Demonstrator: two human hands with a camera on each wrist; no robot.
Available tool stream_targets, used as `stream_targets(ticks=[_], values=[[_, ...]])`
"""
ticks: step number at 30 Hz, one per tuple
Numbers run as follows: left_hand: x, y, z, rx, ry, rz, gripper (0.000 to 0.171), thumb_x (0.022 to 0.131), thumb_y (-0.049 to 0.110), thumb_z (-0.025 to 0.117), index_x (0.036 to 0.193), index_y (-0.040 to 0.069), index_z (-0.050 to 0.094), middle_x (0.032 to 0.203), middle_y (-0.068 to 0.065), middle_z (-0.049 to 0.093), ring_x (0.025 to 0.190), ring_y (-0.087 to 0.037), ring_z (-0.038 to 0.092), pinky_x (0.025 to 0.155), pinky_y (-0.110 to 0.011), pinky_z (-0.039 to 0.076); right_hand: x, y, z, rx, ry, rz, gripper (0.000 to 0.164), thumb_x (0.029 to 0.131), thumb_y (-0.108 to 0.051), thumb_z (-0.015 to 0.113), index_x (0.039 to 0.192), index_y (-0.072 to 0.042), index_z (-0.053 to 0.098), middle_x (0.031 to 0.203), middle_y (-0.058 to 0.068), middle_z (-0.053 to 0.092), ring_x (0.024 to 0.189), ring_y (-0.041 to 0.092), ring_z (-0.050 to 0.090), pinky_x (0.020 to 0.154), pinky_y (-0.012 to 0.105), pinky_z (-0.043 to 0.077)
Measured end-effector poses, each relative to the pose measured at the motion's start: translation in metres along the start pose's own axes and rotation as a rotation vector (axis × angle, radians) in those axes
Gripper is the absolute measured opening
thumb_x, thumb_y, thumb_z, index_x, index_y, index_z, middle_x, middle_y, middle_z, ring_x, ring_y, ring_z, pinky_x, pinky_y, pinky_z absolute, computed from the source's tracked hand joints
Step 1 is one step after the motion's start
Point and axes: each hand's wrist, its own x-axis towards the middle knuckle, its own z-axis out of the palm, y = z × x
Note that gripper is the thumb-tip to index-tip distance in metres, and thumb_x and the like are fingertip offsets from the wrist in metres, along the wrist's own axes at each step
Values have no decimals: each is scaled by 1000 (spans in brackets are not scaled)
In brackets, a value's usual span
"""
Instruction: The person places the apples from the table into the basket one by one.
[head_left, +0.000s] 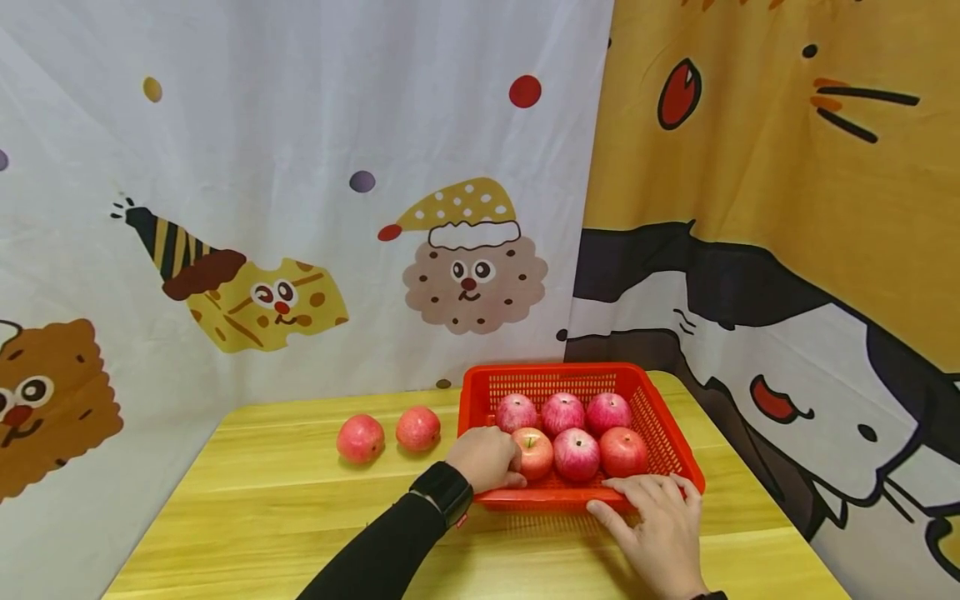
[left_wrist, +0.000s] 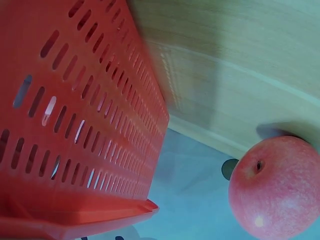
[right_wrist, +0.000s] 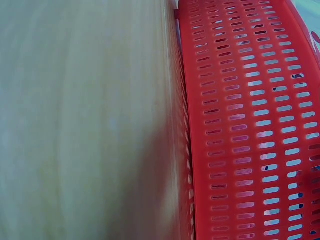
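A red plastic basket point(head_left: 678, 442) with slotted walls stands on the table and holds several apples in two rows. My left hand point(head_left: 483, 458) reaches over its left front corner, fingers bent around the left side of the front-left apple point(head_left: 535, 454), a paler one with its stem up. Those fingertips are partly hidden. At the front rim, my right hand point(head_left: 660, 521) holds the basket, fingers over the edge and thumb on the near side. In the left wrist view the slotted basket wall point(left_wrist: 95, 95) shows, and in the right wrist view another wall point(right_wrist: 240, 130); neither shows fingers.
Left of the basket, two apples lie on the wooden table point(head_left: 262, 500): one nearer apple point(head_left: 361, 439) and one apple point(head_left: 417, 429) closer to the basket. A white printed curtain point(head_left: 300, 125) hangs behind, and a yellow printed one point(head_left: 750, 183) on the right.
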Motion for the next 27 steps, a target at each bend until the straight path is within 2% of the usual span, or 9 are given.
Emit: stream_targets(ticks=[17,27], values=[[-2,2,-1,4,10,-34,41,77,50,80,53,31,53,48,19,45,52,-6,46,49,-25,40,-1,-1,0,0,-11,16,38,73,-52,80,96,-22,75,91,-5,70,96,23,52,95,59,23],[-2,2,-2,-5,12,-52,42,78,51,79,53,30,52,47,17,45,53,-7,45,50,-24,40,0,-1,1,7,42,-23,39,72,-53,80,93,-21,76,88,-5,70,93,24,53,92,60,24]])
